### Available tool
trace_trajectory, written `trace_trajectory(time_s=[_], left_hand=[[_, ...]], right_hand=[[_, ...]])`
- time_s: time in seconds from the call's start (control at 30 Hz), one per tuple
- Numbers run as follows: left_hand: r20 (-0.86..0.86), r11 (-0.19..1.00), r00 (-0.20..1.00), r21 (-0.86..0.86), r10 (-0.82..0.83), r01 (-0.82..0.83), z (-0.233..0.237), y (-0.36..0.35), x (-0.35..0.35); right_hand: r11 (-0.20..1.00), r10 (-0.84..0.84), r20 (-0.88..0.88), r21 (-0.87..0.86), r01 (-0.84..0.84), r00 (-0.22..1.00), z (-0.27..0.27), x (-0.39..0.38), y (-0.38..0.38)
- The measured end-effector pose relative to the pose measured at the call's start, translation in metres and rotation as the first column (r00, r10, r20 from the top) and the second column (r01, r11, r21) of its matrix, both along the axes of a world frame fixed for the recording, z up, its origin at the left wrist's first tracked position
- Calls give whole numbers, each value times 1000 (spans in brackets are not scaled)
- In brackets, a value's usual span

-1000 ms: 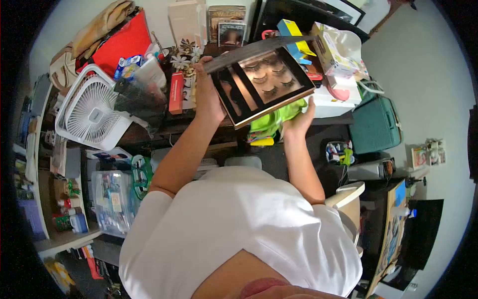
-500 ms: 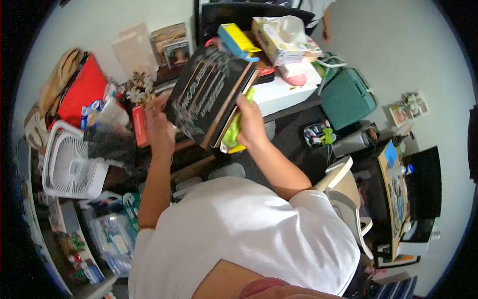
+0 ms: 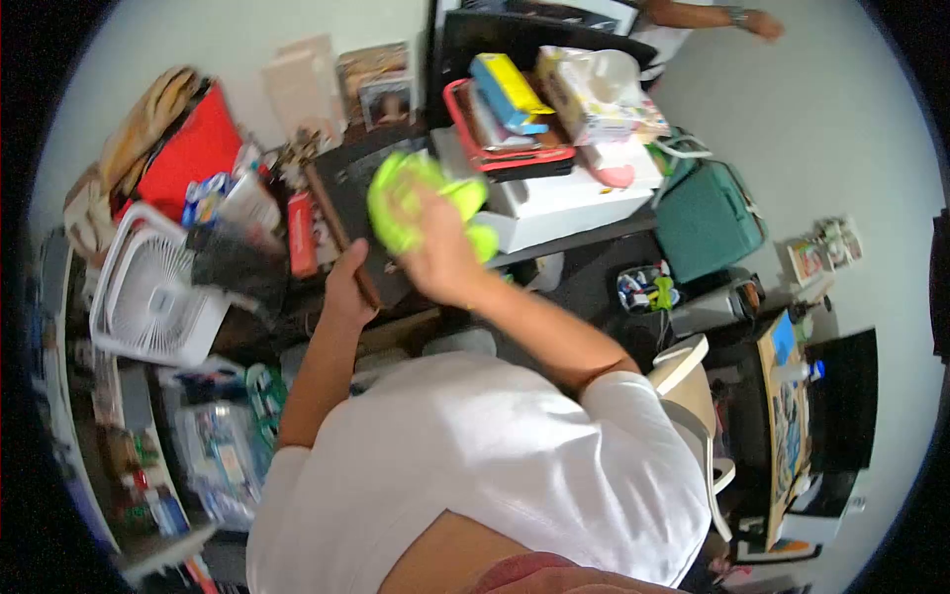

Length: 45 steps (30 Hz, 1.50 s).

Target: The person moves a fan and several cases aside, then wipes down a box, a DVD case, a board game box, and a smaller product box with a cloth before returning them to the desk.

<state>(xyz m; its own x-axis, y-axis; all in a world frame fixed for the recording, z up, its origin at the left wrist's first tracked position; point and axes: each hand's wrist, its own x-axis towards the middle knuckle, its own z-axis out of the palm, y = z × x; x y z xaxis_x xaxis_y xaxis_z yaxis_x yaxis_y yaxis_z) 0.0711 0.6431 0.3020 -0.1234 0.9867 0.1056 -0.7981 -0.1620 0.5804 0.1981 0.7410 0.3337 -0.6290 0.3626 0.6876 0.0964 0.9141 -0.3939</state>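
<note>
My left hand (image 3: pixel 348 287) grips the lower left edge of a black box (image 3: pixel 348 188) with pale lettering, which is tilted over the desk. On the box's top, my right hand (image 3: pixel 435 247) presses a bright yellow-green cloth (image 3: pixel 396 203), blurred by motion. The cloth covers much of the box's right side. A small red box (image 3: pixel 302 235) stands just left of the black box. To the right of the cloth is a white box (image 3: pixel 584 203), beside a red-rimmed tray (image 3: pixel 460 114) holding a yellow and blue box (image 3: pixel 510 91).
A white fan (image 3: pixel 158 294) and red cushion (image 3: pixel 193 158) are at the left. A tissue box (image 3: pixel 584 99) sits on the white box. A green suitcase (image 3: pixel 711 220) and pale chair (image 3: pixel 685 396) are at the right. Another person's arm (image 3: pixel 693 15) shows at the top.
The black box has been lowered and turned. My right hand has moved from its right edge onto its top with the cloth. The other person's arm has come further into view.
</note>
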Motion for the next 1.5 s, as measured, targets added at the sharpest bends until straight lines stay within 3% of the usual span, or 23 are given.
trace_trajectory(time_s=[0.03, 0.1, 0.17, 0.2, 0.23, 0.27, 0.3, 0.37, 0.43, 0.47, 0.57, 0.6, 0.7, 0.73, 0.83, 0.87, 1.0, 1.07, 1.1, 1.2, 1.37, 1.43, 1.5], left_hand=[[-74, 999, 997, -45, 19, -23, 8, -4, 6], [-107, 993, 994, -110, 29, -41, 13, -9, 13], [-100, 995, 994, -83, 41, -49, 7, -13, 5], [-102, 998, 994, -57, 36, -42, 4, -10, -2], [-53, 997, 998, -76, 27, -31, -1, -8, -8], [-24, 973, 992, -196, 120, -123, -6, -7, -11], [-6, 928, 978, -314, 211, -202, -8, -8, -12], [-86, 978, 989, -161, 117, -130, -9, -18, -10], [-132, 985, 989, -151, 63, -83, 0, -19, -3], [-153, 986, 987, -153, 41, -65, 1, -21, 0], [-67, 993, 992, -44, 108, -111, 0, -11, -1], [-38, 988, 989, -54, 141, -143, -7, -10, -5], [223, 983, 958, -68, 182, -171, -18, -11, -14], [15, 900, 926, -239, 378, -364, -9, -16, -6], [104, 968, 985, 199, 136, -154, -7, -16, -11], [118, 960, 959, 82, 259, -269, -13, -15, -15], [184, 946, 953, 174, 241, -273, -17, -21, -29], [200, 940, 925, 47, 322, -337, 2, -27, -19], [204, 930, 909, -19, 364, -368, 9, -30, -16], [141, 915, 904, -53, 404, -400, 1, -38, -29], [125, 924, 916, -40, 382, -380, -7, -49, -52], [104, 931, 925, -39, 366, -364, -14, -53, -61], [69, 916, 914, -56, 401, -397, -14, -54, -64]], right_hand=[[995, -100, -81, 3, 100, 992, 0, -5, 16], [979, -168, -136, -136, 149, 976, 22, -7, 25], [975, -220, -110, 10, 223, 969, 37, -11, -4], [988, -131, -69, 67, 136, 989, 30, -11, -15], [978, 124, -20, 169, -119, 992, 8, -23, -11], [965, 65, 29, 252, -70, 997, 15, -13, -32], [960, 151, 36, 234, -155, 988, 13, -14, -27], [930, 159, 92, 321, -180, 983, 27, -11, -3], [975, -22, 14, 222, 18, 1000, 43, -13, 10], [985, -26, -44, 170, 33, 999, 50, -17, 10], [978, 22, -36, 210, -14, 999, 48, -23, -13], [971, 78, 39, 225, -85, 996, 41, -23, -18], [942, 223, 53, 247, -229, 973, 25, -14, -35], [939, 216, 101, 249, -235, 971, 21, -7, -40], [912, 271, 109, 288, -291, 956, -5, 10, -36], [905, 292, 108, 291, -311, 950, -10, 16, -36], [915, 307, 87, 249, -319, 948, -16, 34, -33], [927, 335, 41, 163, -337, 941, -9, 32, -28], [952, 272, 29, 135, -273, 962, -10, 31, -26], [976, 218, -89, 25, -216, 972, 16, 30, -35], [779, 580, -156, 392, -489, 799, 108, 58, -80], [742, 638, -314, 495, -452, 703, 109, 58, -89], [751, 615, -272, 487, -445, 740, 109, 70, -91]])
